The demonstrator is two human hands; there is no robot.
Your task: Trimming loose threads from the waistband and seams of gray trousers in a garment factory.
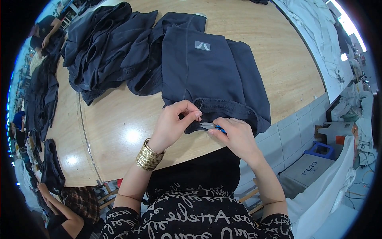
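A dark navy garment [213,67] with a gathered elastic edge [227,106] lies in front of me, a small grey patch on its upper part. My left hand [177,117], with gold bangles [150,155] at the wrist, is closed in a pinch beside that edge. What looks like a fine thread runs from its fingertips to the cloth. My right hand [234,135] grips small thread snips [207,126] with a blue handle. The metal blades point left toward the pinching fingertips, just over the table's near edge.
A heap of dark garments [107,51] covers the wooden table [286,67] at the left. White fabric [314,32] lies beyond its right edge. On the tiled floor at right are a grey box [306,171] and a blue stool [319,149]. Other people work at left.
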